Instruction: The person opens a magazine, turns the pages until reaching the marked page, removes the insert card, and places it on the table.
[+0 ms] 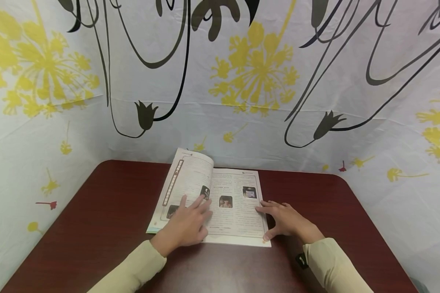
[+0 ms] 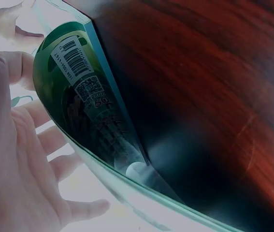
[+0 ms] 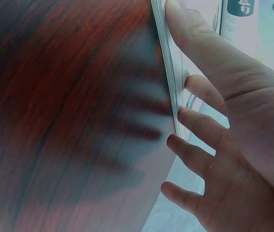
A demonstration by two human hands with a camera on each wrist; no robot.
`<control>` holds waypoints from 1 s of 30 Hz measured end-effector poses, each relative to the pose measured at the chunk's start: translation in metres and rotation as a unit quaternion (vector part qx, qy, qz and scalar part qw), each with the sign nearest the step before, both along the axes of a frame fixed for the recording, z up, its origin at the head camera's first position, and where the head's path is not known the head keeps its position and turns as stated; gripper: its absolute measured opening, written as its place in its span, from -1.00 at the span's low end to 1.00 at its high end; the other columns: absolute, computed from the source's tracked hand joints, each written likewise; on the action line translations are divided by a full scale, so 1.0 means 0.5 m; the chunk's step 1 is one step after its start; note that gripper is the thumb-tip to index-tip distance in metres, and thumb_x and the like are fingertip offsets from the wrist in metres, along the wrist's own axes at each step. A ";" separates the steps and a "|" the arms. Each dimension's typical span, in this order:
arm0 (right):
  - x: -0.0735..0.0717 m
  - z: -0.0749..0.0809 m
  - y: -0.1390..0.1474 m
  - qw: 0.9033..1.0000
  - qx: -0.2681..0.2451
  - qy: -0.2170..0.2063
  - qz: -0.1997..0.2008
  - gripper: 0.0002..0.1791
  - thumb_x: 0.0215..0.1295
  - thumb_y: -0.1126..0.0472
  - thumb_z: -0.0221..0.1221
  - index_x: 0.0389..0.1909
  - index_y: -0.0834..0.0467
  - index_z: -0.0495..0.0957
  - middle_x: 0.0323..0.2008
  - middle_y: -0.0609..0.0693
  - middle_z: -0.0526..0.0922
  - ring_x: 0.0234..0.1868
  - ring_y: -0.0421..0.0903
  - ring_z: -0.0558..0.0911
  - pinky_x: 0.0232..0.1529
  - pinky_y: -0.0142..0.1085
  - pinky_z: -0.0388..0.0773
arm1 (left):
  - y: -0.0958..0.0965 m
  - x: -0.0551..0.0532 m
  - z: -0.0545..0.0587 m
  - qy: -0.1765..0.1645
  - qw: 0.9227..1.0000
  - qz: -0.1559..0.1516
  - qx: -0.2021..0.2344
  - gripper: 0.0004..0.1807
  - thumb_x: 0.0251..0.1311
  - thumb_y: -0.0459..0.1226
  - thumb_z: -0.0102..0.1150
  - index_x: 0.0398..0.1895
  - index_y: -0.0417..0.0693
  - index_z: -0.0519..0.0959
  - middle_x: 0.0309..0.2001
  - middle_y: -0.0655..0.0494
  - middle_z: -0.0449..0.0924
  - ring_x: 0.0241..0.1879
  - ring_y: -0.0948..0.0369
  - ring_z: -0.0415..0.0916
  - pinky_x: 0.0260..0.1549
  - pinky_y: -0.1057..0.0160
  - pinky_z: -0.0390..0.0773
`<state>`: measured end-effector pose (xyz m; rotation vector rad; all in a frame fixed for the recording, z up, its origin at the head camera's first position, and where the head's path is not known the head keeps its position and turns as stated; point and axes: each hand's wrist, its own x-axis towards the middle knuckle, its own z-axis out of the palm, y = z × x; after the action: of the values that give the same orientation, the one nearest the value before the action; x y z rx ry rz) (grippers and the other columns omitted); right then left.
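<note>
An open magazine (image 1: 238, 224) with printed text and small photos lies on the table. Its left page (image 1: 185, 179) bulges upward in a curve. My left hand (image 1: 188, 226) lies over the lower part of that page, fingers spread towards the fold. From the left wrist, the green cover (image 2: 45, 53) shows from beneath, bowed off the tabletop, with a barcode (image 2: 73, 58) on it. At the magazine's right side is my right hand (image 1: 287, 219), thumb by the lower corner and fingertips along the edge. The right wrist view shows its fingers (image 3: 199, 89) spread beside the page stack (image 3: 168, 67).
The dark red-brown wooden table (image 1: 121, 203) has rounded far corners. Behind and beside it hangs a white cloth (image 1: 190, 89) with yellow and grey flower prints. A dark band (image 1: 301, 261) sits at the right sleeve (image 1: 331, 260).
</note>
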<state>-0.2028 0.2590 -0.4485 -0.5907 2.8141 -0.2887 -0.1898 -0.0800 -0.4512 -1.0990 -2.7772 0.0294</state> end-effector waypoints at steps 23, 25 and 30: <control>0.001 0.003 0.001 1.000 -0.005 -0.004 0.010 0.15 -0.33 -0.30 0.50 0.37 0.15 0.43 0.42 0.23 0.32 0.43 0.22 0.29 0.25 0.37 0.14 | -0.005 -0.001 -0.001 -0.094 0.993 0.040 0.054 -0.50 0.13 -0.15 0.00 0.15 -0.03 0.57 0.43 -0.04 0.29 0.44 -0.12 0.17 0.01 -0.38 0.42; 0.000 0.002 0.001 1.000 -0.005 -0.006 0.008 0.15 -0.33 -0.29 0.50 0.37 0.15 0.43 0.42 0.23 0.32 0.43 0.22 0.29 0.25 0.37 0.13 | -0.005 -0.001 -0.002 -0.096 0.993 0.041 0.057 -0.50 0.13 -0.14 -0.01 0.15 -0.03 0.58 0.43 -0.05 0.30 0.44 -0.12 0.17 0.02 -0.38 0.42; -0.002 0.000 0.002 1.000 -0.002 -0.008 0.008 0.15 -0.34 -0.30 0.50 0.37 0.14 0.43 0.43 0.22 0.31 0.45 0.21 0.27 0.26 0.37 0.11 | -0.005 0.001 -0.001 -0.103 0.992 0.045 0.062 -0.50 0.15 -0.12 -0.01 0.17 -0.03 0.58 0.44 -0.04 0.29 0.45 -0.12 0.15 0.04 -0.39 0.40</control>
<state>-0.2040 0.2599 -0.4485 -0.6094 2.7922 -0.2940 -0.1895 -0.0826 -0.4517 -0.9971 -2.9615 -0.2577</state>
